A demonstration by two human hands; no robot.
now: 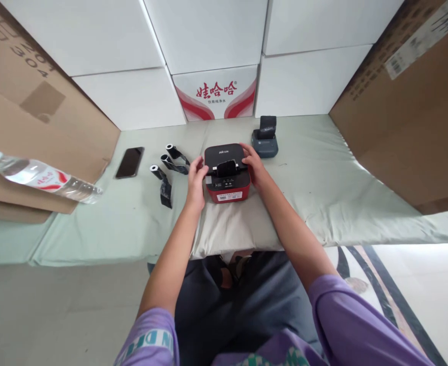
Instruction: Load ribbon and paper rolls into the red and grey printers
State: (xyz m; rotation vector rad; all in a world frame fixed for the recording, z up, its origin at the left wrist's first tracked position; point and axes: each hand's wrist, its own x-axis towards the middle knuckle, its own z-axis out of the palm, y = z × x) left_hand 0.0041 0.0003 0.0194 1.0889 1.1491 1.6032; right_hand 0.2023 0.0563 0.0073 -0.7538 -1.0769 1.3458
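Note:
A black-topped, red-sided portable printer [229, 196] stands on the cloth-covered surface in front of me. A short black strip [227, 168] sticks out of its top slot. My left hand [197, 184] grips the printer's left side, the thumb near the slot. At the right side my right hand [253, 163] holds the same printer, its fingers curled around the upper right edge. Left of my left hand lie three small rolls with black strips: an upper roll [170, 148], a middle roll [166, 159] and a lower roll [155, 170] with its strip trailing toward me.
Behind the printer to the right sits a dark blue mini printer [265, 148] with a black strip rising from it. A phone [129, 162] and a water bottle [48, 175] are at left. White boxes [218, 96] line the back; cardboard cartons [410, 117] flank the sides.

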